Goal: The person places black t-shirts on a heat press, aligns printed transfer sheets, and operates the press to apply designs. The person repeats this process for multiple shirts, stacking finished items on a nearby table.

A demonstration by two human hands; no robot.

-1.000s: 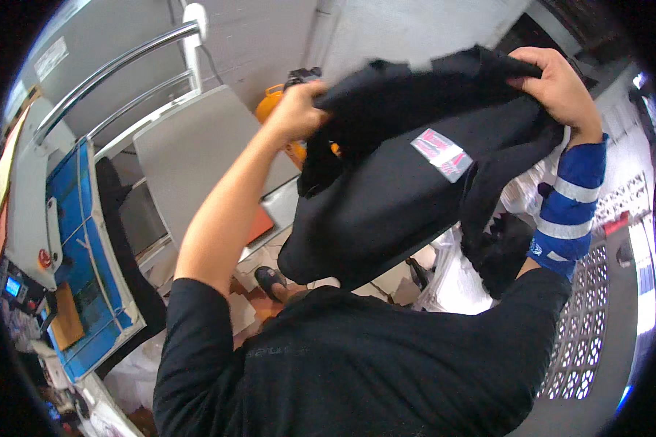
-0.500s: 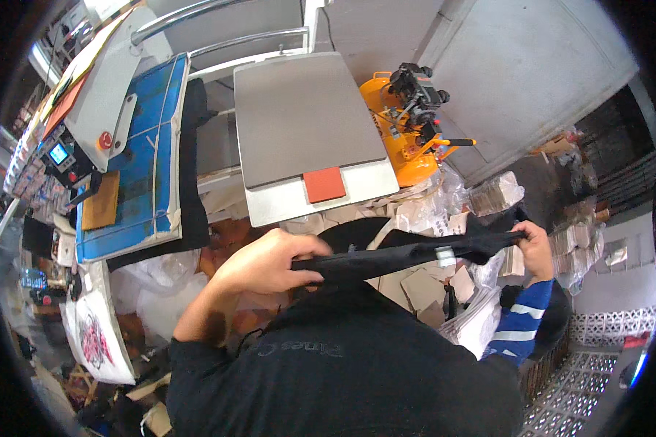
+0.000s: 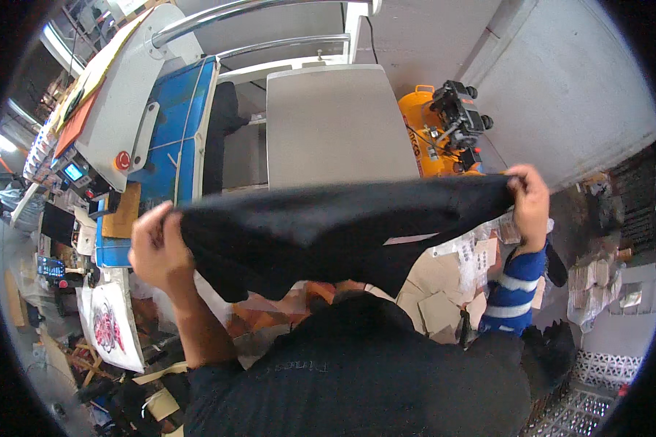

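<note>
Two hands on one black fabric garment (image 3: 328,226), stretched flat between them in front of the chest, long axis running left to right, right end a bit higher than the left. Left hand (image 3: 157,251) fist-closed on the left edge, right hand (image 3: 530,200) pinched tight on the upper right corner (blue-and-white striped sleeve (image 3: 514,295) on that forearm). Garment hangs just in front of the grey rectangular press platen (image 3: 335,127), covering its near edge; whether they touch, can't tell. A small pale rectangular label (image 3: 408,238) sits on the garment's lower edge, right of centre. Round red button (image 3: 123,160) on the white-and-blue press machine (image 3: 175,131), left. Orange air compressor tank (image 3: 423,142) right of the platen. White printed sheet with red-black graphic (image 3: 109,324) lower left. Clear plastic packets and cardboard pieces (image 3: 459,262) lie below the right hand.
</note>
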